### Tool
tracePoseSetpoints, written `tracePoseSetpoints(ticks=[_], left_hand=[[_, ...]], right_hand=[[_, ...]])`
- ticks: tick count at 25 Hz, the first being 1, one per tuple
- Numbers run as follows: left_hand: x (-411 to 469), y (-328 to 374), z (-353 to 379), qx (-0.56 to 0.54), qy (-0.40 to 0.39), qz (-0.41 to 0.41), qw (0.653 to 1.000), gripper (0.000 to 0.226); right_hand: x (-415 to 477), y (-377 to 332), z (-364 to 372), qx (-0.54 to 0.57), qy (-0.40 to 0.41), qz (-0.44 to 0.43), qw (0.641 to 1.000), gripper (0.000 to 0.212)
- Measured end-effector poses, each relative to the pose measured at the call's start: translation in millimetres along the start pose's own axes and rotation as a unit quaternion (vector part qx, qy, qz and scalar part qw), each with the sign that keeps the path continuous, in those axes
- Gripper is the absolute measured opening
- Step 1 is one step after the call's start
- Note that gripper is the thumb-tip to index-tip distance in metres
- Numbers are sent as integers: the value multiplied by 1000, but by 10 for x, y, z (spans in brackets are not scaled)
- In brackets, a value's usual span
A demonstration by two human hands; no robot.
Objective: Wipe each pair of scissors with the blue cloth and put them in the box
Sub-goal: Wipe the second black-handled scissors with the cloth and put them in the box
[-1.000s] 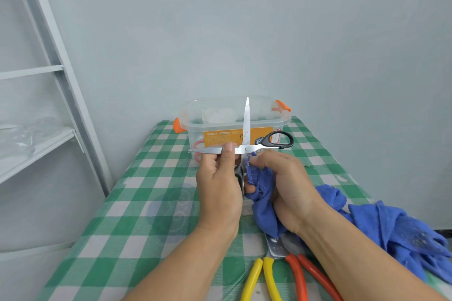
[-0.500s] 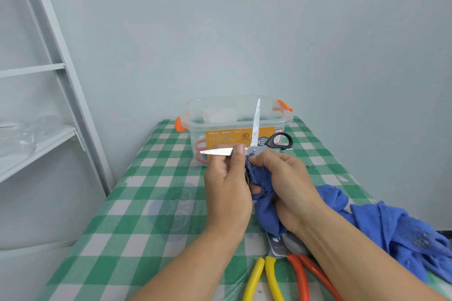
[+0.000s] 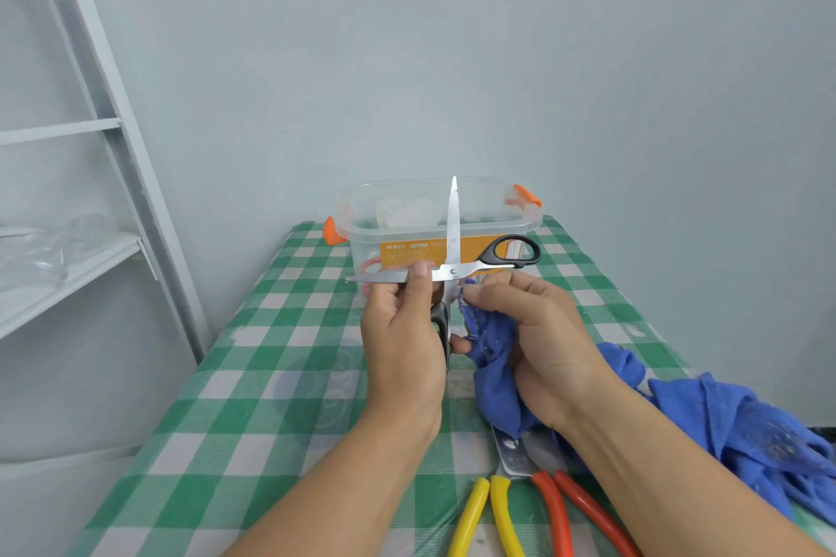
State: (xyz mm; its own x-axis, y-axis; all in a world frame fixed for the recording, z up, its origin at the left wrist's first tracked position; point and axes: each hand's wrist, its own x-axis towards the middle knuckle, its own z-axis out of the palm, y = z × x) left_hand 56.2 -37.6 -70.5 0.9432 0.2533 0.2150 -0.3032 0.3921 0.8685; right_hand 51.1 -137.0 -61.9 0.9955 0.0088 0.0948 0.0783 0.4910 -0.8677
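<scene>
Green-check table (image 3: 280, 375): L hand (image 3: 402, 344) grips black scissors (image 3: 452, 271), R hand (image 3: 538, 330) pinches blue cloth (image 3: 493, 366) at pivot, so mid-wipe; box (image 3: 434, 194) at 12 o'clock, yellow pair (image 3: 497, 516) & orange pair (image 3: 561, 511) at 5 o'clock prob. undone.

Pinching open black-handled scissors (image 3: 452, 270) in left grip (image 3: 402, 344) at centre, blades spread toward twelve and nine o'clock. Bunching blue cloth (image 3: 493, 357) in right grip (image 3: 538, 344), just at four o'clock of the pivot. Beyond, at twelve o'clock, clear box (image 3: 434, 213) on checked worktop (image 3: 271, 375).
</scene>
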Motion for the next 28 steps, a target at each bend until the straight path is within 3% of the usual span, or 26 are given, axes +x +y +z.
tracePoseSetpoints(ticks=[2, 7, 10, 16, 18, 23, 28], left_hand=[[-1, 7, 1, -5, -1, -9, 1000, 17], [10, 8, 1, -23, 7, -40, 999, 18], [42, -8, -19, -22, 20, -50, 998, 18], [-4, -73, 37, -14, 20, -69, 997, 18], [-17, -50, 42, -18, 21, -74, 997, 18], [-2, 40, 30, -42, 35, -87, 995, 20], [-8, 53, 50, -42, 34, -85, 995, 21]], right_hand=[[-5, 30, 7, -2, -19, -21, 1000, 12], [41, 124, -22, -87, 0, -49, 995, 27], [30, 149, -32, -107, -37, -37, 993, 18], [14, 169, 0, -187, 20, -90, 978, 32], [7, 165, 4, -214, 19, -108, 971, 28], [-4, 159, -10, -143, -27, -83, 986, 11], [16, 168, -2, -81, -21, -54, 995, 7]])
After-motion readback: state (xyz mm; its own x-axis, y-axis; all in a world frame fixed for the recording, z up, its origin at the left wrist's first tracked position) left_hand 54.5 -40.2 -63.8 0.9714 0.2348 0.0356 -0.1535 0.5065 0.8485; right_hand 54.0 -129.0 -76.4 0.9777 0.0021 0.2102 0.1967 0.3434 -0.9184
